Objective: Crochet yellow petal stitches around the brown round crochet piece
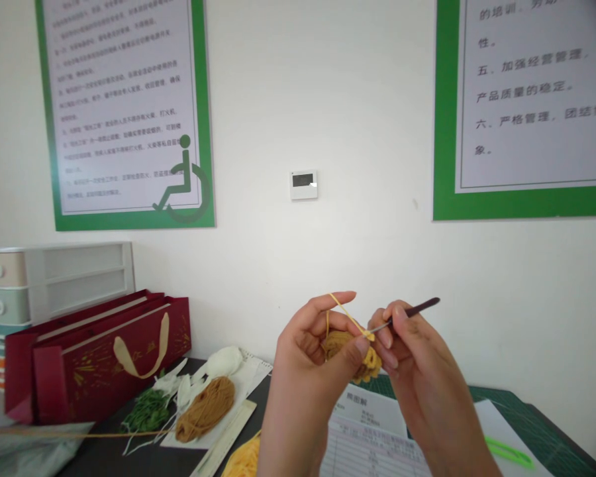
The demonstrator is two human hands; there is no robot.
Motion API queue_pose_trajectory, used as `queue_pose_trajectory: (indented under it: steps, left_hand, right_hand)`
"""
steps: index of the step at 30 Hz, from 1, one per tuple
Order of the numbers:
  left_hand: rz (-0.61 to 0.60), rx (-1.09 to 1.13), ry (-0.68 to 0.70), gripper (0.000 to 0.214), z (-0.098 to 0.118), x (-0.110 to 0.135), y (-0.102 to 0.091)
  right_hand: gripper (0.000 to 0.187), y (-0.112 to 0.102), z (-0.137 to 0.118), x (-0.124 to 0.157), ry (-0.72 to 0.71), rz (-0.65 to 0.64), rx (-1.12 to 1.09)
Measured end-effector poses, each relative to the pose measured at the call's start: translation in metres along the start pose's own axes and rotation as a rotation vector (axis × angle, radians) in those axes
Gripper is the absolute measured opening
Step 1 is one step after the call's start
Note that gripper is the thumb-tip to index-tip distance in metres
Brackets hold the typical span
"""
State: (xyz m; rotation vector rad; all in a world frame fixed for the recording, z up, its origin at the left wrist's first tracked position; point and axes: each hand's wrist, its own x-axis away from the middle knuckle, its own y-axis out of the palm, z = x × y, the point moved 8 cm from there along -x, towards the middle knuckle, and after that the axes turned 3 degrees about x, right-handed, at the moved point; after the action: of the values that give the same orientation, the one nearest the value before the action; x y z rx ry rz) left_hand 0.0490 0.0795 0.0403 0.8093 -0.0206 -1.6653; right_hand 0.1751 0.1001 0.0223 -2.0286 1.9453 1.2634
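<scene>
My left hand [310, 361] pinches a small mustard-yellow crocheted piece [352, 351] between its fingers and thumb. A strand of yellow yarn [345, 315] runs up from the piece and over my raised index finger. My right hand [420, 358] grips a slim crochet hook [407, 315] with a dark handle, like a pencil. The metal tip of the hook [375, 328] reaches into the yarn by my left fingertips. My hands hide part of the crocheted piece and the papers below.
On the dark table lie a tan yarn skein [205, 409], green leaf-like pieces [146, 412], white fabric [223, 362], yellow yarn [243, 458], printed papers [372, 444], and a green cutting mat [506, 414]. A red gift bag [104, 351] stands before plastic drawers [54, 285].
</scene>
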Motion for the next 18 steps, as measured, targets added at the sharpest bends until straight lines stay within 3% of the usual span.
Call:
queue_pose_trajectory:
  steps: [5,10,15,18]
  left_hand:
    - [-0.023,0.061,-0.039,0.042,-0.003,0.003,0.007]
    - [0.078,0.056,-0.017,0.032,-0.001,0.004,0.002]
    - [0.113,0.053,-0.001,0.032,-0.004,0.003,-0.002]
    - [0.102,0.010,0.003,0.037,-0.006,0.002,-0.003]
  right_hand:
    - [0.033,-0.002,0.013,0.003,0.083,0.056,-0.054]
    - [0.028,0.003,0.016,0.006,0.076,0.045,-0.120]
    - [0.030,0.010,0.005,0.007,-0.026,0.007,-0.086]
    - [0.022,0.013,-0.010,0.008,-0.221,-0.036,0.071]
